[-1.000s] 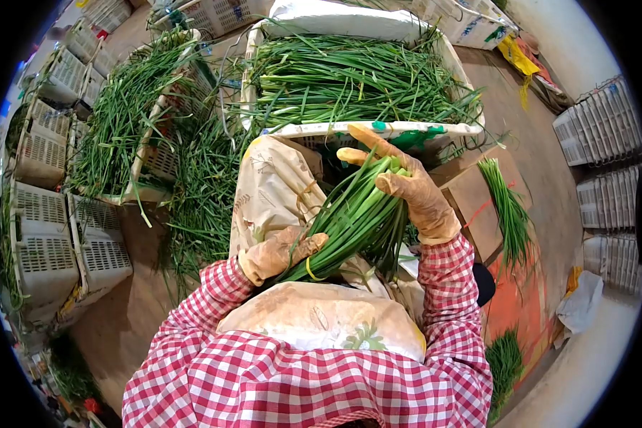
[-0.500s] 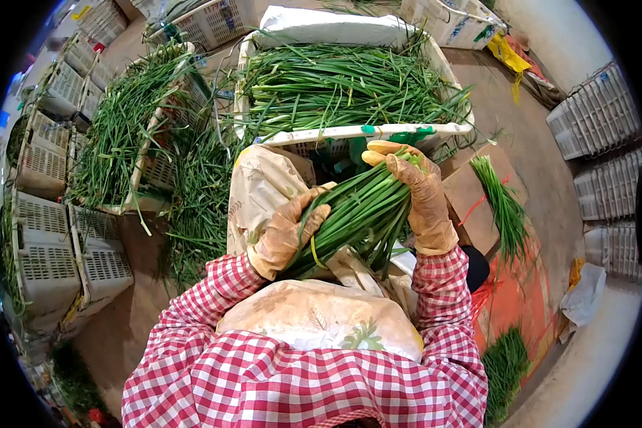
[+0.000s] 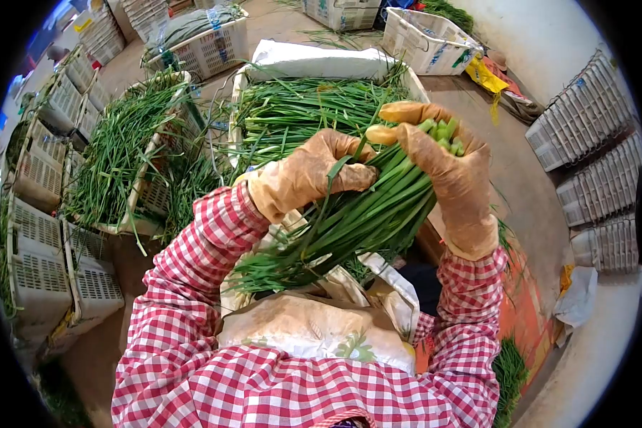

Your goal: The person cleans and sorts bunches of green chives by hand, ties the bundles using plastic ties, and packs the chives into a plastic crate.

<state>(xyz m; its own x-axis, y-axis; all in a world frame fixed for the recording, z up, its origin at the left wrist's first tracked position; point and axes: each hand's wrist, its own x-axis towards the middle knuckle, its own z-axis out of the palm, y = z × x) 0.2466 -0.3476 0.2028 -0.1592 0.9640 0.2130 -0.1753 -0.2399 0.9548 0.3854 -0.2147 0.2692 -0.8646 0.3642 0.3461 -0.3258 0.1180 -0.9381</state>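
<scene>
Near its pale cut ends, my gloved right hand (image 3: 455, 171) is wrapped round a bunch of garlic chives (image 3: 378, 217). The long green leaves hang down to the left, over my apron (image 3: 299, 321). My gloved left hand (image 3: 314, 175) is closed at the upper side of the bunch, thumb and fingers pinching a loose chive leaf. Behind both hands stands a white crate (image 3: 321, 63) heaped with more chives (image 3: 278, 107), partly hidden by the hands and the bunch.
Left of me, another crate (image 3: 146, 167) overflows with chives. Stacked white crates (image 3: 43, 250) line the far left, and more crate stacks (image 3: 581, 114) stand along the right wall. A white crate (image 3: 431, 46) sits at the back right. Chives (image 3: 510, 374) lie at lower right.
Both hands have risen and moved away from my lap with the bunch. The left hand has shifted from the leafy part up towards the cut ends. The view has tilted upward.
</scene>
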